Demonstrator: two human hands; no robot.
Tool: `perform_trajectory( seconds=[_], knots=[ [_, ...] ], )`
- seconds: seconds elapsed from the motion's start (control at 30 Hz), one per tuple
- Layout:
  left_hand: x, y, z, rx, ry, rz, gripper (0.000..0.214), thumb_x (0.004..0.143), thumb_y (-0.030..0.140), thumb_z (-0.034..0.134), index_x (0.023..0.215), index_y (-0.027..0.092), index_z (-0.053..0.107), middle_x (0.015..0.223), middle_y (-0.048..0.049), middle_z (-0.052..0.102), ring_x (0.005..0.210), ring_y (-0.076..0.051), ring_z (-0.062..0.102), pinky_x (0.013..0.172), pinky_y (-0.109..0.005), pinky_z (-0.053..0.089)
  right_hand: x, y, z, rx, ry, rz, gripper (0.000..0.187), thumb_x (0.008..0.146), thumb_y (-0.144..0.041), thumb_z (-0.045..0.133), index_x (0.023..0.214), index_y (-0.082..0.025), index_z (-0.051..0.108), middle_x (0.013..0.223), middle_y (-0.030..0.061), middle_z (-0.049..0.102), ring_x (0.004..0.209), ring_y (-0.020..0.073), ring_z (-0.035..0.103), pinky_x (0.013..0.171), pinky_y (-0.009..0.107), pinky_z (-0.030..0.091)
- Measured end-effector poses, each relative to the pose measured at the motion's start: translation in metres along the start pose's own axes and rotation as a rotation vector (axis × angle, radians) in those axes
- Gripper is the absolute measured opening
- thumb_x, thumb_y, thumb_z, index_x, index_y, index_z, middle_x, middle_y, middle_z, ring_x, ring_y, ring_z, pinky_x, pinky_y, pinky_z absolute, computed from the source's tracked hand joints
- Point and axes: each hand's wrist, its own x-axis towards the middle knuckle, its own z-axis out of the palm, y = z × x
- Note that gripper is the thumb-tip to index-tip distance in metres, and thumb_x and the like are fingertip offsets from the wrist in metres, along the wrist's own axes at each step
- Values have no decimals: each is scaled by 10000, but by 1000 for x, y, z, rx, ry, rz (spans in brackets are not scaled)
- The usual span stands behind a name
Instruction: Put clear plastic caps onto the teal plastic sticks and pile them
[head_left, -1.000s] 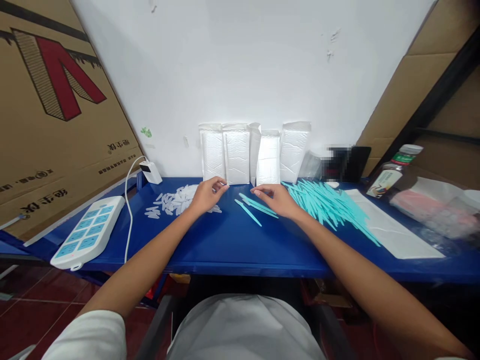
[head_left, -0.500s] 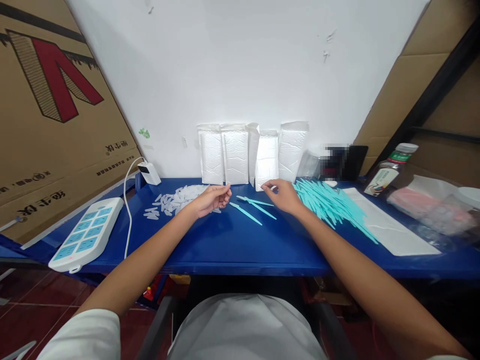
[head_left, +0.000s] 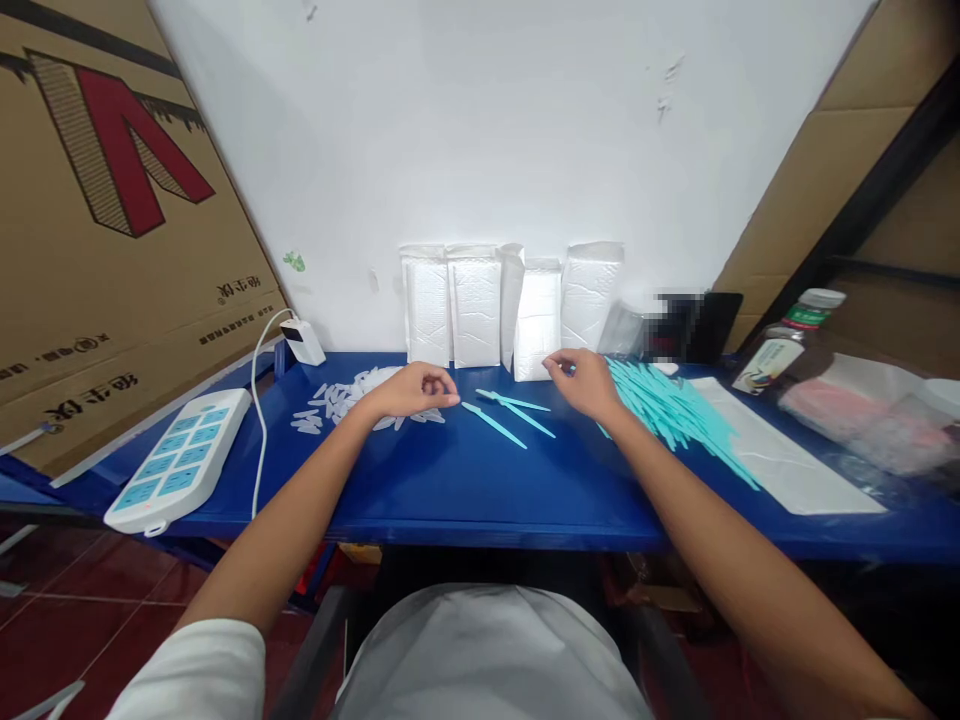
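Observation:
My left hand (head_left: 411,390) rests on the blue table (head_left: 450,480) at the right edge of a heap of small clear plastic caps (head_left: 346,404), its fingers curled in a pinch on something I cannot make out. My right hand (head_left: 583,382) hovers at the left edge of a pile of teal plastic sticks (head_left: 667,412), fingers pinched together near one stick. Three loose teal sticks (head_left: 504,412) lie on the table between my hands.
White padded envelopes (head_left: 510,305) lean on the wall behind. A white power strip (head_left: 178,460) with charger (head_left: 302,341) lies left. Cardboard (head_left: 97,220) stands left. A white sheet (head_left: 780,455), a bottle (head_left: 784,345) and plastic bags (head_left: 870,415) sit right.
My right hand has moved right from the loose sticks to the edge of the teal pile. My left hand lifted briefly, then settled back beside the clear caps.

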Motion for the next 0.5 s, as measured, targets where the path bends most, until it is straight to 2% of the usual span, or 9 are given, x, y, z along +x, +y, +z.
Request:
perform_trajectory(
  seconds=[0.1,0.3,0.4,0.5],
  knots=[
    [-1,-11,-8,192,-77,-59,436,720,557,865,954,193,810,762,-36,691,650,-170,600,594,-278,429,2,6,-4,-79,21,10,255,949,-301,603,928,-182,828,850,74,787,805,244,671,757,346,455],
    [1,-23,-8,247,-128,-40,358,685,517,873,871,213,839,825,-51,696,752,-202,616,637,-283,432,4,16,-10,-192,50,6,282,952,-299,581,964,-171,832,917,92,808,834,268,677,803,365,471],
    [2,-23,-3,244,-143,-28,337,735,523,834,853,208,821,829,-57,702,766,-207,618,647,-285,435,6,20,-18,-224,69,52,298,951,-304,572,966,-159,832,921,109,811,843,277,691,814,367,483],
    [4,-19,2,223,-82,3,342,815,535,768,889,202,789,853,-65,718,768,-208,617,651,-291,445,9,26,-28,-270,93,120,308,951,-304,563,977,-157,833,950,126,814,896,292,714,820,364,495]
  ],
)
